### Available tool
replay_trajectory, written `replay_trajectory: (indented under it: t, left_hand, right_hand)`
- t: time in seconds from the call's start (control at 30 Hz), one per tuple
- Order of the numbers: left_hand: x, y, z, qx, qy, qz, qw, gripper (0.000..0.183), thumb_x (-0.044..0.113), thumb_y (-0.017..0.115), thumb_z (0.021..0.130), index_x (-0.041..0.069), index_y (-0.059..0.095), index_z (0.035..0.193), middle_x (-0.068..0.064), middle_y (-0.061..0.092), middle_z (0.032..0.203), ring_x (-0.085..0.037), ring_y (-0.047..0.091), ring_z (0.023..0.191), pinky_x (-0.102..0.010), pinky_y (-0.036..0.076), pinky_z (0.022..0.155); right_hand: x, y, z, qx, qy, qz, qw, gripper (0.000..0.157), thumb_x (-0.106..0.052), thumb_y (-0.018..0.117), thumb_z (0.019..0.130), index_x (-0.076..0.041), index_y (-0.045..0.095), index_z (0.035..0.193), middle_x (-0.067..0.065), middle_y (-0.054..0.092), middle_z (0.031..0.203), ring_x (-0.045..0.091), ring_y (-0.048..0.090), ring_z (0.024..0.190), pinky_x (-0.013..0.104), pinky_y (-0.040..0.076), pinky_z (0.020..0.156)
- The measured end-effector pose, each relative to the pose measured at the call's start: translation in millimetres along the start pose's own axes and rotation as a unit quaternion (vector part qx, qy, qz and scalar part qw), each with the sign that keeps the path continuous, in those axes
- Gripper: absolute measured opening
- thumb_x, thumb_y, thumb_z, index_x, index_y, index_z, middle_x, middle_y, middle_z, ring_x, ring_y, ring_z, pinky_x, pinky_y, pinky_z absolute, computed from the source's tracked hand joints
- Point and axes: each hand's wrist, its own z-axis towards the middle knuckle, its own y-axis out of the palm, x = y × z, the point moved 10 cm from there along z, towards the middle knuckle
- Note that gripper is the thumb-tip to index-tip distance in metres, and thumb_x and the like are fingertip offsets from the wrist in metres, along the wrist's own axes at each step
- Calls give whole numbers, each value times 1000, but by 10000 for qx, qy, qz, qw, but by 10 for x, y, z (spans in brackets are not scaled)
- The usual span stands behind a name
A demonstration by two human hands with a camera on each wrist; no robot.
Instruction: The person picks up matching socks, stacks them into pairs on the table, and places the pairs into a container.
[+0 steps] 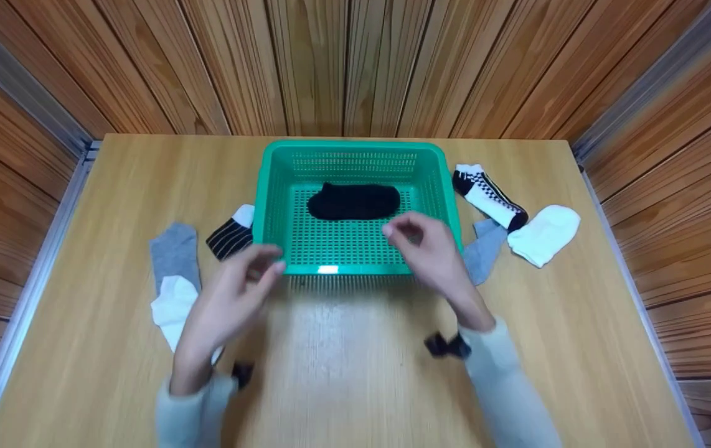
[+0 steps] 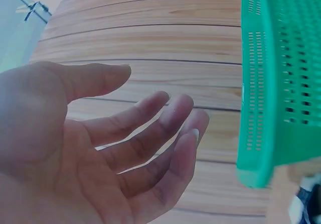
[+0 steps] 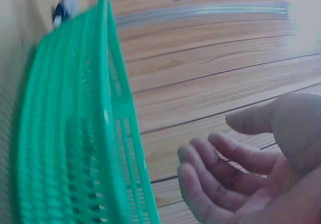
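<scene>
Left hand [image 1: 234, 298]: beside the basket's near left corner, angled up and toward it from the wrist; fingers gently bent, thumb standing apart, palm visible in the left wrist view.
Left grip: slack and parted, nothing held; a gap separates the fingertips from the basket in the left wrist view.
Right hand [image 1: 424, 252]: over the basket's near right corner, slanting inward; fingers curved, thumb tip near the index finger in the head view.
Right grip: loosely cupped, nothing held; the right wrist view shows thumb and fingertips apart, with the basket just beside them.
Sleeves [image 1: 508, 386]: pale, on forearms that converge from the near edge toward the basket.
Green basket [image 1: 355, 144]: perforated, upright at the middle of the worktop [image 1: 343, 373], between the hands.
Black sock [image 1: 355, 202]: lying crosswise inside the basket, on its floor.
Left of basket: a striped sock [image 1: 231, 235] just beside the wall; farther out, a grey sock [image 1: 176, 252] meeting a white piece [image 1: 172, 308], partly hidden by the left hand.
Right of basket: a checkered sock [image 1: 489, 196], a grey-blue sock [image 1: 485, 252] and a white ankle sock [image 1: 545, 236], clustered together.
</scene>
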Motion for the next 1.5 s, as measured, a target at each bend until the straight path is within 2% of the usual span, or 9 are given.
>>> replay_trajectory:
  t: [0.1, 0.3, 0.43, 0.53, 0.63, 0.83, 1.03, 1.27, 1.5]
  left_hand:
    - [-244, 107, -223, -98, -547, -344, 9979, 40, 36, 60, 107, 13, 63, 140, -6, 72, 130, -18, 68, 114, -39, 57, 99]
    - [-809, 429, -589, -226, -1669, -725, 9830, 37, 34, 60, 107, 15, 64, 139, -2, 74, 124, -14, 68, 109, -38, 56, 100]
    - [-1094, 636, -758, -197, -2061, -878, 9744, 32, 28, 62, 107, 14, 66, 134, -2, 75, 120, -15, 69, 107, -38, 56, 97]
    - [-1225, 662, -781, -163, -2186, -959, 9709, 33, 29, 61, 107, 13, 66, 135, -3, 74, 122, -16, 68, 108, -35, 55, 95]
    - [-1297, 532, -742, -6, -2148, -929, 9722, 37, 32, 58, 108, 13, 61, 141, -6, 69, 128, -18, 65, 112, -32, 52, 94]
    - [-1399, 56, -678, 770, -1935, -507, 9768, 46, 32, 50, 111, 11, 48, 152, -14, 56, 144, -25, 58, 128, -28, 47, 100]
    - [-1588, -306, -704, 1456, -1981, -354, 9687, 52, 29, 53, 110, 7, 44, 155, -19, 55, 144, -29, 56, 129, -7, 41, 87]
    - [-1929, -569, -839, 2048, -2736, -306, 9393, 54, 35, 56, 108, 10, 47, 154, -19, 49, 153, -32, 51, 133, -14, 44, 83]
    - [-2209, -590, -1036, 2493, -3439, -634, 9031, 66, 37, 55, 107, 4, 34, 161, -25, 38, 159, -35, 52, 130, -7, 43, 67]
  right_hand:
    - [36, 106, -262, -123, -108, 503, 9986, 17, -20, 69, 103, -7, 74, 113, 8, 74, 105, 20, 69, 99, 33, 57, 92]
    - [288, 589, -724, -1067, 268, 1351, 9847, 20, -21, 68, 103, -5, 70, 115, 12, 73, 107, 19, 71, 97, 30, 60, 88]
    - [536, 902, -894, -1292, 708, 1597, 9761, 25, -23, 67, 103, -1, 70, 115, 15, 74, 106, 22, 72, 96, 32, 61, 87]
    - [620, 1093, -917, -1322, 820, 1767, 9719, 23, -21, 66, 103, -1, 71, 114, 15, 74, 105, 25, 73, 96, 37, 62, 87]
    - [612, 1290, -868, -1352, 783, 1909, 9691, 20, -18, 67, 103, 1, 71, 111, 18, 75, 102, 23, 74, 91, 37, 63, 83]
    - [514, 1924, -800, -1851, 814, 2043, 9578, 18, -13, 68, 102, 5, 70, 105, 24, 75, 93, 11, 70, 74, 23, 60, 69]
    - [355, 2459, -788, -2412, 717, 1375, 9580, 11, -16, 68, 101, -6, 73, 103, 6, 75, 88, 3, 67, 71, 19, 57, 65]
    - [201, 2741, -651, -2558, 615, 812, 9614, 6, -18, 70, 100, -13, 72, 101, -7, 70, 85, -1, 62, 70, 17, 49, 62]
    - [-27, 2945, -365, -2276, 262, 94, 9734, 7, -18, 72, 99, -15, 71, 105, -4, 72, 101, -1, 61, 88, 15, 52, 80]
